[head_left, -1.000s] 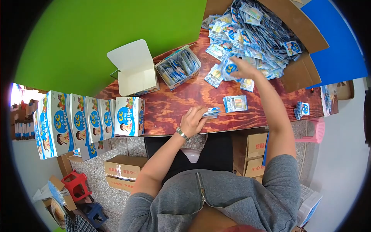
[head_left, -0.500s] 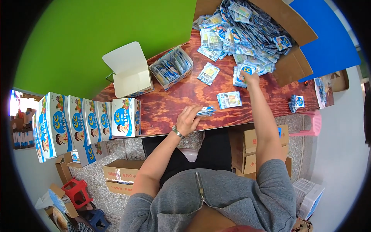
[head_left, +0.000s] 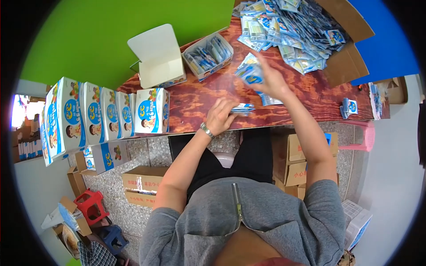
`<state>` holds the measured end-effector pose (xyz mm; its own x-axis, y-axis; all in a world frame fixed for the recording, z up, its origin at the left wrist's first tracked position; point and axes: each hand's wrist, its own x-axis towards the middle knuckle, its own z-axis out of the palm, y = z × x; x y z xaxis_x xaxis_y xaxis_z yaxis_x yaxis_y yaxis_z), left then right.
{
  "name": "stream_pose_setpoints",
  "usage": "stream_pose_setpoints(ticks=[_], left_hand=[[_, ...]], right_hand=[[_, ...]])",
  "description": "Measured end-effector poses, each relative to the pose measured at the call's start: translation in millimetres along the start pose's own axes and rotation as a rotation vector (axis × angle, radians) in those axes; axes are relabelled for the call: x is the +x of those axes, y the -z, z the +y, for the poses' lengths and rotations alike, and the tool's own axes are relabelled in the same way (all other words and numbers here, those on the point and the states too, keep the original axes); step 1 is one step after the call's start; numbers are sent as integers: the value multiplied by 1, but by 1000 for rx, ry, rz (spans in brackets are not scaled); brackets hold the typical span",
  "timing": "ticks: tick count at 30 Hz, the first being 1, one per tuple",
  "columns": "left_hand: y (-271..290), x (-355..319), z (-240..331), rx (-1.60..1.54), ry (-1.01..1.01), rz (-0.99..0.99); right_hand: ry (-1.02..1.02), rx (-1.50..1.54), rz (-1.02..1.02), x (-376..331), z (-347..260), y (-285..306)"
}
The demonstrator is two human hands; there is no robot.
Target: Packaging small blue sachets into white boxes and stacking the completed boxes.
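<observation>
Got a thin stack of sachets [head_left: 244, 108] clamped in the left hand [head_left: 219, 116], at the near edge of the table [head_left: 191, 111]. Pinching a blurry sachet [head_left: 252, 78] in the right hand [head_left: 273, 82], further in. Probably light, floppy, slick tbh, so grab by crimped ends. Way back, see a heap [head_left: 295, 33] by the carton [head_left: 348, 66]

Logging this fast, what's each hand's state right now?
Left hand: closed on a small stack of packets.
Right hand: holding a blurred packet.
</observation>
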<state>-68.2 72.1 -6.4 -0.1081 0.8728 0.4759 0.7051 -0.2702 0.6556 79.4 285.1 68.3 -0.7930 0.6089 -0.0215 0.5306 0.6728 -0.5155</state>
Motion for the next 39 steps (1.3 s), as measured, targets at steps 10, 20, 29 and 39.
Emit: stream_pose_setpoints(ticks=[10,20,29,39], left_hand=[[-2,-4,0,161,59,149],[3,14,-3,72,-30,-14],[6,16,-2,13,25,-60],[-5,5,-3,5,-70,67]], right_hand=[[287,152,-272,-12,-26,-36],[-144,962,143,-49,-35,-85],[275,-330,4,-51,62,2],[612,-500,-114,37,54,16]])
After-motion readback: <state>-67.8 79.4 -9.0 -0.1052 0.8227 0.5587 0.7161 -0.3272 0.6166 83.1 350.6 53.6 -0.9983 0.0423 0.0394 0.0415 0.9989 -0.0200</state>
